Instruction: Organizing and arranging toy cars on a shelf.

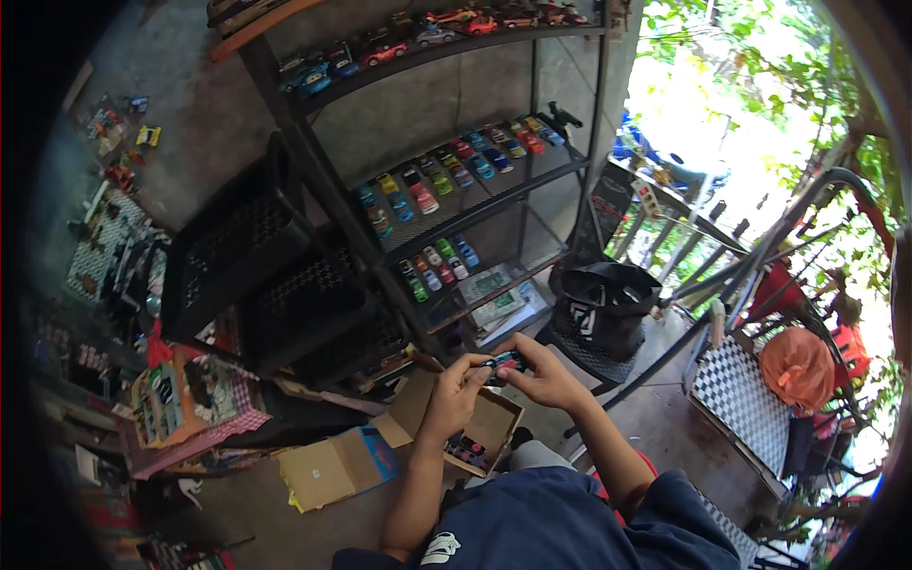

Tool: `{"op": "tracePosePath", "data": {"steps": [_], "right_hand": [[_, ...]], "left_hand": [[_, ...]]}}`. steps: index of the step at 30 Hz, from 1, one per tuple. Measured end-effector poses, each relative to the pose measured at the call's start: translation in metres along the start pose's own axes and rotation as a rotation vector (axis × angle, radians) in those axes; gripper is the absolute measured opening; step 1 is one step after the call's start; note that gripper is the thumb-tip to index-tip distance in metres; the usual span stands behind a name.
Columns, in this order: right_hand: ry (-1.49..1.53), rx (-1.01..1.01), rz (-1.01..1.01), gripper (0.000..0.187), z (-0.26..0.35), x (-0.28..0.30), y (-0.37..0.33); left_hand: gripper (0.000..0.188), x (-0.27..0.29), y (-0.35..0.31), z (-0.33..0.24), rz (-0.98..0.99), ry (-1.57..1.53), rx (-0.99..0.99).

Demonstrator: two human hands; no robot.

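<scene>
Small toy (504, 366), looks like a car, dark with teal and red bits: up in the air in front of the torso, between both hands. Left hand (460, 391) pinches its left end, fingers closed on it; right hand (543, 380) has the other end, thumb and fingers pressed on it too. Exact fingertip contacts too small to read.

Just below the hands: open cardboard box (498, 418), flaps out, a few dark and reddish items (467, 451) inside. Left of that, a second opened carton (328, 467), brown inside, blue at one edge.

Beyond the hands: black metal rack (518, 193). Middle shelf has a row of toy cars (440, 179) in mixed colours; shelf below has a shorter row (445, 257) plus flat packs (501, 302); top shelf carries more cars (384, 51).

Left of rack: black crates (228, 233). Right of it: black bag (608, 302). Far right: checkered table (739, 385), orange bundle (798, 369) at its edge.
</scene>
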State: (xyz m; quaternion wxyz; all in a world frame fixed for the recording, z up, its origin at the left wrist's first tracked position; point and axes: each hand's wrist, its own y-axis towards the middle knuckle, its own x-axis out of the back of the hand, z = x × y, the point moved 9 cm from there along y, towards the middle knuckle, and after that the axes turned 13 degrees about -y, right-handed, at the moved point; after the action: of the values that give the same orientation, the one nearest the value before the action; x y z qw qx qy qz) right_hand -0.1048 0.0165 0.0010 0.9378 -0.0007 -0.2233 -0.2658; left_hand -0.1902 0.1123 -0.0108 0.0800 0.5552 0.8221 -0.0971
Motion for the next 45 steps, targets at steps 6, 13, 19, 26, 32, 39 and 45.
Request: {"op": "tracePosePath", "data": {"steps": [6, 13, 19, 26, 32, 39, 45], "right_hand": [[-0.094, 0.072, -0.061, 0.028, 0.011, 0.006, -0.007], [-0.159, 0.185, 0.049, 0.027, 0.010, 0.028, 0.017], [-0.109, 0.207, 0.153, 0.028, -0.029, 0.077, 0.051], [0.083, 0.081, 0.243, 0.030, -0.072, 0.148, 0.075], [0.100, 0.126, 0.277, 0.029, -0.092, 0.180, 0.085], [0.186, 0.006, 0.366, 0.030, -0.119, 0.196, 0.084], [0.160, 0.057, 0.355, 0.028, -0.123, 0.189, 0.083]], "left_hand": [[0.022, -0.009, -0.003, 0.002, 0.073, -0.083, -0.010], [0.022, -0.014, 0.020, 0.002, -0.040, -0.092, -0.087], [0.021, -0.041, 0.076, 0.008, -0.159, -0.072, -0.089], [0.020, -0.086, 0.143, 0.016, -0.203, 0.003, -0.010], [0.022, -0.118, 0.164, 0.018, -0.231, -0.072, -0.039], [0.024, -0.129, 0.165, 0.036, -0.251, -0.126, -0.053], [0.027, -0.129, 0.158, 0.040, -0.298, -0.061, -0.046]]}}
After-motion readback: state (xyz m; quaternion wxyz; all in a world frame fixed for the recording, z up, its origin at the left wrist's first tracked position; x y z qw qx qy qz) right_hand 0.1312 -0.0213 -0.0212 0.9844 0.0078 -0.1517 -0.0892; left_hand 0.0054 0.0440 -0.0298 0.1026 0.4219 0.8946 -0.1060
